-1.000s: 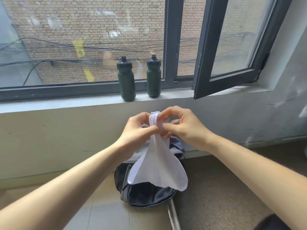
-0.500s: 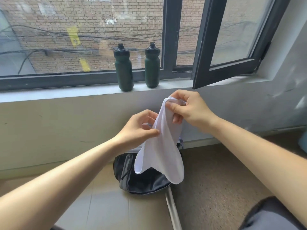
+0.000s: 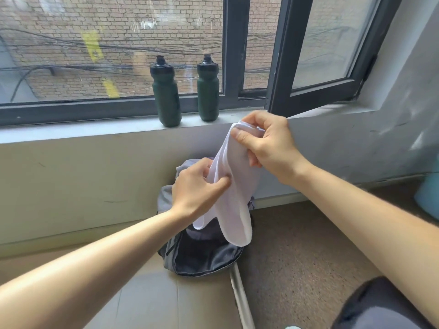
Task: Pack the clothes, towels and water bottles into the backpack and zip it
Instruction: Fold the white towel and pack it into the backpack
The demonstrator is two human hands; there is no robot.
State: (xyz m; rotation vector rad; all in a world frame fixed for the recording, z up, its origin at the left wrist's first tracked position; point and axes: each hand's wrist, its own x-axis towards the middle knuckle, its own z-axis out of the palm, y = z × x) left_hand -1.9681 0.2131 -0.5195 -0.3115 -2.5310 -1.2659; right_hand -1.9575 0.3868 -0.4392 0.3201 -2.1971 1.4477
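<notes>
1. Since a second ago the hands have parted: the right hand (image 3: pixel 270 148) has risen toward the sill (image 3: pixel 95 131) with the top of the cloth (image 3: pixel 235 205), and the left hand (image 3: pixel 197 188) has slid lower along it.
2. Just right of centre, the right thumb and forefinger pinch the white cloth's top end, with the other fingers curled behind it.
3. At centre, the left thumb and curled fingers pinch the cloth's middle.
4. Bunched between the hands, the cloth hangs with its loose end over the backpack (image 3: pixel 204 257); whether they touch I cannot tell.
5. Below centre, the backpack lies on the floor (image 3: pixel 297 245) against the wall, unzipped, with its dark lining showing.
6. At upper centre, the left bottle (image 3: pixel 166 96) and right bottle (image 3: pixel 208 91), both dark green and capped, stand upright on the sill, near each other but apart.
7. At upper right, the window sash (image 3: pixel 280 55) stands ajar.
</notes>
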